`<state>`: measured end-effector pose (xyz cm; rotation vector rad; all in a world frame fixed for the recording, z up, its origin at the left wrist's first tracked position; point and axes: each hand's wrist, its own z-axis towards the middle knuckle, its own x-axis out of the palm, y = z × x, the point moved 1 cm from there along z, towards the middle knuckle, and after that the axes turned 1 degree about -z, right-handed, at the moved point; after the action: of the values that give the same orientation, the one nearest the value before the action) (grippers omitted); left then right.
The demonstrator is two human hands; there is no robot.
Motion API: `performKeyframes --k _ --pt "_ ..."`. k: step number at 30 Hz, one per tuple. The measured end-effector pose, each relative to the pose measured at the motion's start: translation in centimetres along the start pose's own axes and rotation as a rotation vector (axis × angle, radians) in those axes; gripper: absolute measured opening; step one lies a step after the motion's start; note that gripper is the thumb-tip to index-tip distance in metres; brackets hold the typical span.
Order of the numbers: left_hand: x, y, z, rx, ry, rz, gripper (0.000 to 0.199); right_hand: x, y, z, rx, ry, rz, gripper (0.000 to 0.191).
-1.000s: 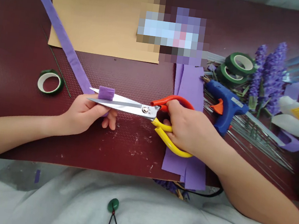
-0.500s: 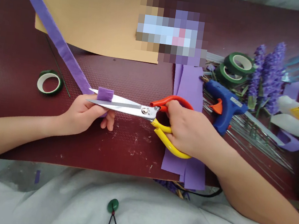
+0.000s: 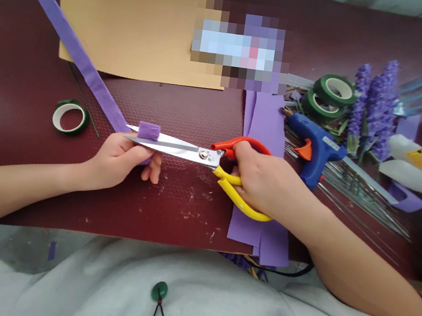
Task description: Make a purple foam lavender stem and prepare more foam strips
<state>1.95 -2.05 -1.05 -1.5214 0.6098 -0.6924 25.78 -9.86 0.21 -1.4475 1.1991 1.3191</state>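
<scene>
The left hand (image 3: 119,161) is closed on a small, soft purple foam piece (image 3: 149,130) at the steel blades of the scissors (image 3: 181,150), and the right hand (image 3: 262,180) grips their plastic handles (image 3: 243,209).

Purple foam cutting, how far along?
Done: the purple foam sheet is cut into strips, and finished-looking lavender sprigs lie by the blue hot glue gun. In hand: the right hand works the scissors at a foam piece held by the left hand. Left, apparently: the long purple strip and bare florist wires lie unused.
</scene>
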Motion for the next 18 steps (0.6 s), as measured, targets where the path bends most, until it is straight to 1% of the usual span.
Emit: performKeyframes --k 5,9,12,15,18 --pt "0.04 -0.12 0.05 -0.007 -0.006 0.007 0.028 0.12 -0.05 0.12 0.018 0.055 -0.026 0.035" --pt "0.09 -0.23 0.05 0.024 -0.022 0.033 0.023 0.09 -0.05 0.23 0.035 0.081 -0.037 0.035" --pt "0.11 -0.34 -0.05 0.046 -0.047 0.099 0.02 0.05 -0.07 0.26 0.035 0.07 -0.032 0.036" --pt "0.14 -0.48 -0.14 0.023 -0.05 0.162 0.021 0.14 -0.09 0.2 0.021 0.045 -0.025 0.037" --pt "0.13 -0.54 -0.16 0.024 -0.053 0.153 0.022 0.27 -0.07 0.03 -0.002 0.011 -0.013 0.036"
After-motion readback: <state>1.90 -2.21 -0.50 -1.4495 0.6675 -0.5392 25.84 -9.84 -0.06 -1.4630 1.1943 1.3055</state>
